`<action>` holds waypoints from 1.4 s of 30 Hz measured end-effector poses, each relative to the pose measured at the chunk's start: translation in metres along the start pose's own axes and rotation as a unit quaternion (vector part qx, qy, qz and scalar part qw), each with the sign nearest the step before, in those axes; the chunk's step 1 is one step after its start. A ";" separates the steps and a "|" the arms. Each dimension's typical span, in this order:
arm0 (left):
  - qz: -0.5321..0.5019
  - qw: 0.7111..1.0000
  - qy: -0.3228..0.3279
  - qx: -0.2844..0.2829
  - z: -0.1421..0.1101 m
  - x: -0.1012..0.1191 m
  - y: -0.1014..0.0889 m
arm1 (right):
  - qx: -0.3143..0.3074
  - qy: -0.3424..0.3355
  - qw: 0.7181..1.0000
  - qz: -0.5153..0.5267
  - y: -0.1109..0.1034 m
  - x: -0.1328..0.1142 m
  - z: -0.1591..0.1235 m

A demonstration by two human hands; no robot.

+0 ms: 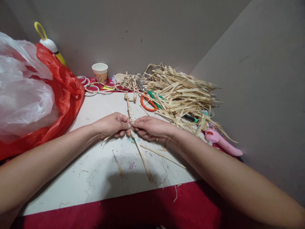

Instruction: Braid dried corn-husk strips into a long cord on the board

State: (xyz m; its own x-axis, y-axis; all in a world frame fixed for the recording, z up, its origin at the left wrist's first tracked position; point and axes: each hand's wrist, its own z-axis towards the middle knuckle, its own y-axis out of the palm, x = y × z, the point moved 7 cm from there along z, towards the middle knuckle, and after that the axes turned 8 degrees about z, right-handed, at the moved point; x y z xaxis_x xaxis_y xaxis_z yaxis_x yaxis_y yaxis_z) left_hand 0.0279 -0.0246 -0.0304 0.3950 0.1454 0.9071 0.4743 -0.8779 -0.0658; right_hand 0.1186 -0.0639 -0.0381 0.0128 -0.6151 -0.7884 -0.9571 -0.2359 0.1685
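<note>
A braided straw cord (129, 108) runs from the back of the white board (95, 171) down to my fingertips. My left hand (116, 124) pinches its near end. Right beside it, my right hand (149, 127) is closed on the same spot, thumb and fingers pressed together. Loose straw strands (142, 156) fan out below the hands, one toward me, one to the right and a short one to the left. Scissors (149, 101) with orange and green handles lie just beyond my right hand, partly against a heap of dry straw strips (183, 92).
Red and clear plastic bags (71, 92) bulge at the left, a yellow-and-white bottle (50, 46) behind them. At the back stand a paper cup (100, 73), white rings (91, 90) and coiled braid (127, 79). A pink glue gun (222, 141) lies right. Grey walls enclose the back and right.
</note>
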 end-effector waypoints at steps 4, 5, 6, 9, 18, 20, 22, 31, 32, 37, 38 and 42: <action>0.020 1.000 -0.013 -0.015 -0.002 0.003 0.001 | -0.005 0.007 1.000 -0.003 -0.001 -0.002 0.001; 0.033 0.999 -0.018 -0.020 -0.002 0.004 0.001 | -0.005 0.005 1.000 -0.002 0.000 -0.003 0.001; 0.048 0.998 -0.023 -0.022 -0.003 0.004 0.000 | -0.003 0.001 1.000 0.000 0.000 -0.003 0.002; 0.115 0.993 -0.035 -0.005 -0.004 0.005 -0.006 | 0.023 -0.021 1.000 0.003 0.000 -0.004 0.004; 0.249 0.968 -0.033 0.017 -0.011 0.011 -0.008 | 0.047 -0.034 0.996 0.070 0.009 -0.003 0.005; 0.285 0.958 -0.016 0.030 -0.014 0.017 -0.005 | 0.036 -0.035 0.994 0.097 0.012 -0.002 0.005; 0.358 0.931 0.011 0.077 -0.020 0.027 -0.003 | 0.027 -0.043 0.991 0.123 0.013 -0.001 0.005; 0.449 0.870 0.101 0.176 -0.029 0.024 0.031 | 0.011 -0.068 0.980 0.184 0.018 0.002 0.004; 0.436 0.876 0.109 0.175 -0.030 0.024 0.032 | 0.006 -0.069 0.981 0.184 0.018 0.003 0.004; 0.441 0.891 0.059 0.090 -0.040 0.044 0.023 | 0.001 -0.066 0.978 0.196 0.017 0.004 0.003; 0.430 0.899 0.043 0.076 -0.040 0.049 0.016 | 0.000 -0.066 0.978 0.200 0.017 0.004 0.002; 0.290 0.939 0.043 0.182 -0.032 0.055 -0.034 | -0.006 -0.063 0.977 0.204 0.018 0.003 0.000</action>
State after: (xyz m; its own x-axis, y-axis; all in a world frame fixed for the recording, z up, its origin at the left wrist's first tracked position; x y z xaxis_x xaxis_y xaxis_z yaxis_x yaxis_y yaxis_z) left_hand 0.0084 -0.0018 0.0345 0.6116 -0.3603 0.7044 0.4423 -0.5824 -0.6820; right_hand 0.1018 -0.0698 -0.0378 -0.4059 -0.5633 -0.7197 -0.8711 0.0001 0.4912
